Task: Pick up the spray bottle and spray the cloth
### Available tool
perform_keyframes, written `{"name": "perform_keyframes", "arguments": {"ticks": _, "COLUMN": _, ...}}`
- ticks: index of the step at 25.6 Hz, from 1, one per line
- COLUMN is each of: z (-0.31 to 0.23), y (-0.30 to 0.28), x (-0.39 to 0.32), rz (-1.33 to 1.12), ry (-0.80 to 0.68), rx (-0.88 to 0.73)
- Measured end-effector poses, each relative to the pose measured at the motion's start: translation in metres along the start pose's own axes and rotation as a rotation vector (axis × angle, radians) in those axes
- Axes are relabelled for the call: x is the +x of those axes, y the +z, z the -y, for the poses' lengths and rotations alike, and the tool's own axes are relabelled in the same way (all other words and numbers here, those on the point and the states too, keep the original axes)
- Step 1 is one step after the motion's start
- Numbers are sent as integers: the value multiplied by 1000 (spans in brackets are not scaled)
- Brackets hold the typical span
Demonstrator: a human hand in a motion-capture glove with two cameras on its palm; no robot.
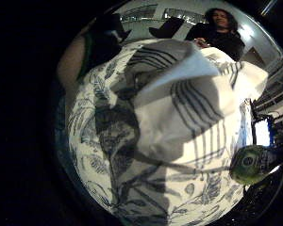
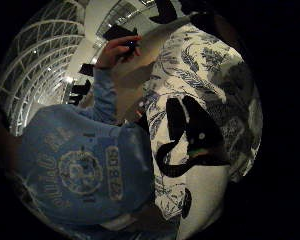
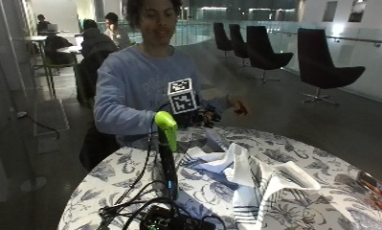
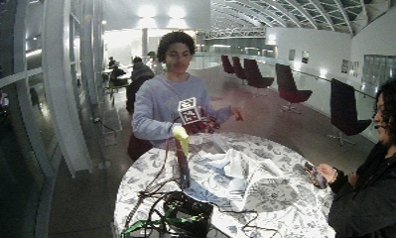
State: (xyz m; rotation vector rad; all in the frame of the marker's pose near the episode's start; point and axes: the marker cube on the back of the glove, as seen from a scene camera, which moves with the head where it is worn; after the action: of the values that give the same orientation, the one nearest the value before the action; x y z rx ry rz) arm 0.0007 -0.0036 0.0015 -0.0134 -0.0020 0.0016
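Task looks barely begun, 0 of 2 steps done: the tall dark spray bottle with a lime-green trigger head [image 3: 165, 148] stands upright, untouched, at centre-left of the outside view on the round floral-print tablecloth table [image 3: 305, 163]. The black-gloved right hand [image 3: 200, 117] hovers behind it near the table's far edge, holding nothing; whether its fingers are curled or straight I cannot tell. Left: grip the bottle, aim, spray. The white cloth with dark stripes [image 3: 254, 175] lies crumpled and peaked at frame centre-right, just beside the bottle.
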Motion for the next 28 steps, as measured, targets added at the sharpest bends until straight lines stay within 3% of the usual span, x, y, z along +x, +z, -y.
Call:
{"name": "perform_keyframes", "arguments": {"ticks": 20, "z": -17, "y": -7, "x": 6, "rz": -23, "ry": 79, "rx": -60}}
{"name": "perform_keyframes", "arguments": {"ticks": 28, "z": -51, "y": -20, "x": 16, "rz": -38, "ry": 156, "rx": -81}}
